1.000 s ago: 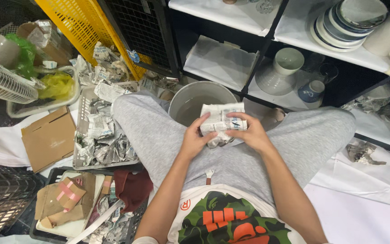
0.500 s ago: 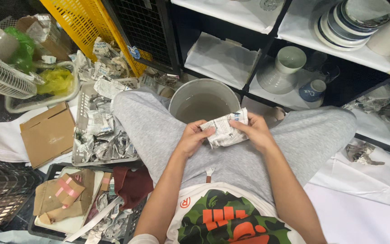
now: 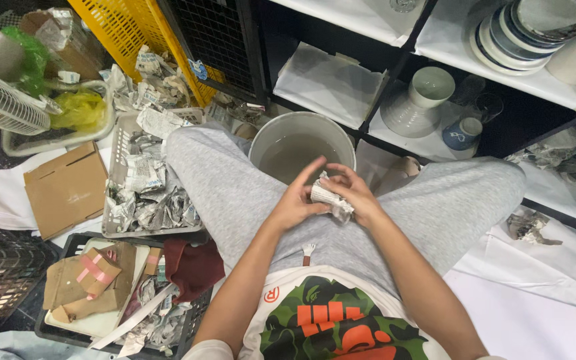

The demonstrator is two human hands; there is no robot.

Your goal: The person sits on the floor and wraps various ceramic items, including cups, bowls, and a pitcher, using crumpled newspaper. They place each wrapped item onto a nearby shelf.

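I saw my left hand (image 3: 296, 203) with fingers (image 3: 309, 175) stretched nearly straight, palm pressed against the wad of newspaper (image 3: 329, 200). My right hand (image 3: 355, 197) curled its fingers (image 3: 333, 179) loosely over the wad from the other side, so both hands gripped it between them. The paper looked crumpled, grey-white and printed. Just beyond the fingertips stood a grey bucket (image 3: 271, 133) of cloudy water.
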